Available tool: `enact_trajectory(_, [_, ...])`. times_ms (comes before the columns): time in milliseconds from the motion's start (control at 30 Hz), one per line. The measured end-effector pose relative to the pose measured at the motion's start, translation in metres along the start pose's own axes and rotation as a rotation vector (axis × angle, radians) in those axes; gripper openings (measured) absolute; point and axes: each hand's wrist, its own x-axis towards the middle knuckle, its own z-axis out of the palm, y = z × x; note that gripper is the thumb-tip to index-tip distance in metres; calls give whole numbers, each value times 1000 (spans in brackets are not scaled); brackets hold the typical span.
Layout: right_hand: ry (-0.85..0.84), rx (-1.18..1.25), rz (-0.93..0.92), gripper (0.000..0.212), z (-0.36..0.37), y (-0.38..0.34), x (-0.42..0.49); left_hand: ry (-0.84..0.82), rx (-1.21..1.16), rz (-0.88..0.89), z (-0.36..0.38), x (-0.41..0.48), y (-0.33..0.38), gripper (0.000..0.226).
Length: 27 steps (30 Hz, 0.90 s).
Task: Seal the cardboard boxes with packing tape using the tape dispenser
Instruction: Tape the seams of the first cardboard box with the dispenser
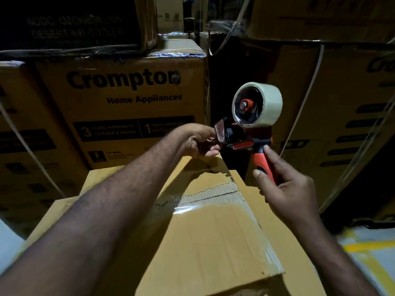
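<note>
Right hand (286, 189) grips the dispenser (252, 139) by its orange handle and holds it upright above the far right corner of the box (203, 242). Left hand (198, 142) has its fingers curled and pinches the dispenser's front end. Whether the tape's loose end lies between those fingers cannot be made out.

The box stands closed just in front of the person, so its contents are not visible. Its top is torn to bare corrugation across the middle, and a glossy strip of clear tape lies over the tear. The near edge and left side are hidden under the left forearm or cut off by the frame.

Behind it the cartons (128, 103) are stacked and closed. The nearest reads "Crompton Home Appliances"; the print on the others is dim or blurred. White straps cross some of them.

Count: two hands, one dispenser, one roll (269, 101) on it, one box in front, at least four cartons behind, all cut off.
</note>
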Motion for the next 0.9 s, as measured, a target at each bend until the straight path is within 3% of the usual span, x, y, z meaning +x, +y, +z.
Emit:
enact_trajectory(300, [-55, -31, 34, 63, 17, 9, -1, 3, -37, -10, -18, 24, -11, 32])
enact_trajectory(467, [-67, -79, -3, 63, 21, 7, -1, 28, 51, -43, -29, 37, -14, 16])
enact_trajectory(733, [-40, -4, 32, 60, 25, 4, -3, -89, -55, -129, -40, 47, -17, 20])
enact_trajectory(800, [-39, -3, 54, 59, 25, 5, -1, -95, 0, -99, -39, 49, -14, 18])
enact_trajectory(900, [-51, -31, 112, 60, 30, 6, 0, 29, 236, 59, -35, 54, -8, 13])
